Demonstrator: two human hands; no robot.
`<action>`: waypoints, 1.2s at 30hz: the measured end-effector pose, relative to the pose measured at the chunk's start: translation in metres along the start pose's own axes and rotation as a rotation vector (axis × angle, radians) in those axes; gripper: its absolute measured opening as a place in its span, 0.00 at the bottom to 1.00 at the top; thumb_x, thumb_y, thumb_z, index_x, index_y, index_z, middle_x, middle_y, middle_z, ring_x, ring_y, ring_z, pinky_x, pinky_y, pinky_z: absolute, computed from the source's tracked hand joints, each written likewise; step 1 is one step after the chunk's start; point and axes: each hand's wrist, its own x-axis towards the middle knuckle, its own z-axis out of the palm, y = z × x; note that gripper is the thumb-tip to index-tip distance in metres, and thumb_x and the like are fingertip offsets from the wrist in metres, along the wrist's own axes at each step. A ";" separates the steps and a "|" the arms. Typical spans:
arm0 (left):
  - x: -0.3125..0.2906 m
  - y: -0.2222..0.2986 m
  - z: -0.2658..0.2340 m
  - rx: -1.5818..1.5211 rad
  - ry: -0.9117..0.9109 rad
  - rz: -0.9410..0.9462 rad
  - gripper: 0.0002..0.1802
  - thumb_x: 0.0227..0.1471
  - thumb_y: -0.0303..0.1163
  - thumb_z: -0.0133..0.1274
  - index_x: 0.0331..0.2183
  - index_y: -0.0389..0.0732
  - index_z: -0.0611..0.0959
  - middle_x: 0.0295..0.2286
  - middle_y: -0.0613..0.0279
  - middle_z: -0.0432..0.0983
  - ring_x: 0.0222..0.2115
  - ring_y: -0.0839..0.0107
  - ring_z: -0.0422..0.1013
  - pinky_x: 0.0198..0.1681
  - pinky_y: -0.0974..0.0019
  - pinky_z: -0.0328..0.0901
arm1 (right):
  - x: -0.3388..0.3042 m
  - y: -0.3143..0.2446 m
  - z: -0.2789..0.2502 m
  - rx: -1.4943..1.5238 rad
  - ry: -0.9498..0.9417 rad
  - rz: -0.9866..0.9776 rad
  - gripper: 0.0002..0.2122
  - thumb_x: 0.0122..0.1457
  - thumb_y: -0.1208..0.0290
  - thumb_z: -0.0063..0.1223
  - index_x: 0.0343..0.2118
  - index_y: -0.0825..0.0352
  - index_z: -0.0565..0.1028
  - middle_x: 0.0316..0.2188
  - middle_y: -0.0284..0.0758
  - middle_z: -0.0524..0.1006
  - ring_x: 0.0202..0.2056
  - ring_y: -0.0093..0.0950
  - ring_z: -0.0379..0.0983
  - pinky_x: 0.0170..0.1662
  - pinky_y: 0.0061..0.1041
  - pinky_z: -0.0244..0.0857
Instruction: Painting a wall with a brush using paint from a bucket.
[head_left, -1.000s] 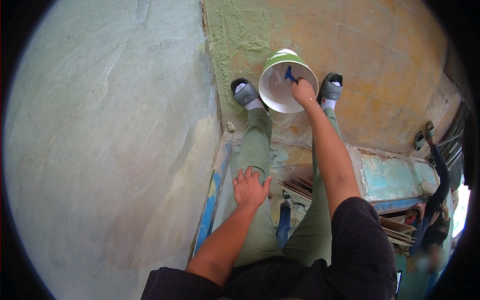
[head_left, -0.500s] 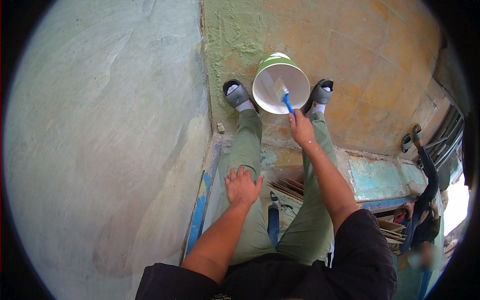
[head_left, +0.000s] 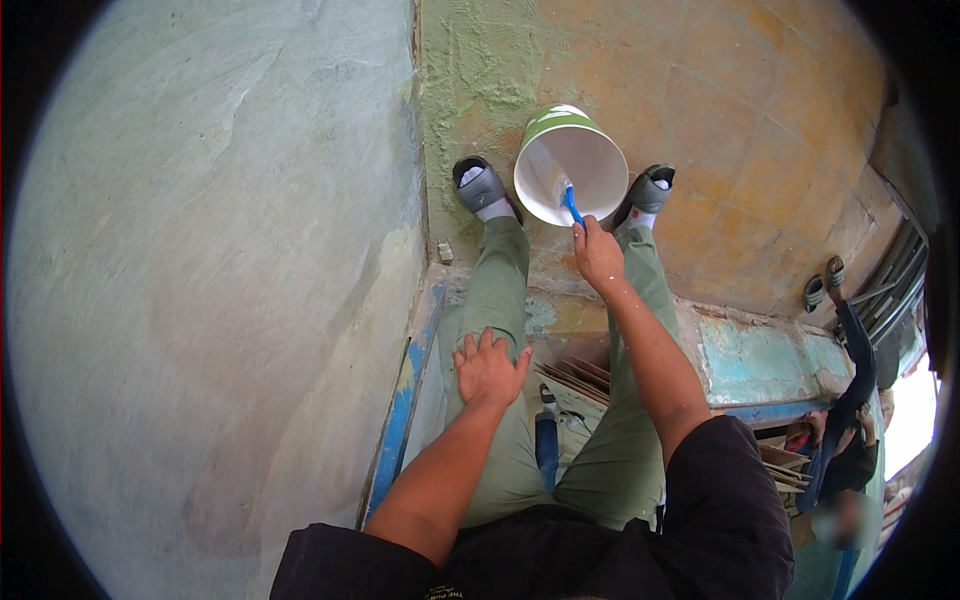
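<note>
My right hand (head_left: 598,255) reaches down between my feet and grips a blue-handled brush (head_left: 567,200). Its head rests against the inner wall of a white bucket with a green outside (head_left: 590,150). The bucket stands on the orange floor between my two grey sandals (head_left: 480,186). My left hand (head_left: 489,367) lies flat with fingers spread on my left thigh, on the green trousers. It holds nothing.
A pale green plastered wall (head_left: 220,280) fills the left. I sit on a ledge with a blue edge (head_left: 405,385) and a turquoise patch. Wooden slats (head_left: 575,375) lie between my legs. Another person (head_left: 850,400) in dark clothes stands at the right edge.
My right hand has pulled back out of the bucket toward me, drawing the brush up its inner wall. The view has shifted slightly. My left hand stays on the thigh.
</note>
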 end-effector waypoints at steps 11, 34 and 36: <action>0.000 0.000 -0.002 0.005 -0.016 -0.003 0.31 0.54 0.57 0.43 0.46 0.42 0.78 0.56 0.61 0.61 0.58 0.55 0.53 0.58 0.49 0.49 | 0.003 -0.003 -0.005 -0.022 -0.028 -0.014 0.13 0.63 0.58 0.37 0.36 0.64 0.67 0.24 0.50 0.75 0.29 0.53 0.73 0.34 0.52 0.64; 0.000 0.006 0.005 -0.006 -0.006 0.007 0.30 0.54 0.56 0.43 0.45 0.42 0.79 0.55 0.60 0.62 0.57 0.54 0.54 0.57 0.48 0.49 | 0.004 0.002 0.000 -0.022 -0.039 -0.029 0.14 0.63 0.57 0.38 0.36 0.64 0.68 0.23 0.51 0.75 0.29 0.53 0.72 0.33 0.52 0.63; -0.002 0.006 0.007 -0.026 0.015 0.000 0.30 0.53 0.57 0.44 0.45 0.42 0.79 0.55 0.59 0.62 0.57 0.53 0.54 0.57 0.50 0.49 | 0.002 0.001 0.000 0.002 -0.016 -0.024 0.14 0.63 0.57 0.38 0.36 0.64 0.68 0.23 0.51 0.75 0.29 0.53 0.72 0.33 0.52 0.63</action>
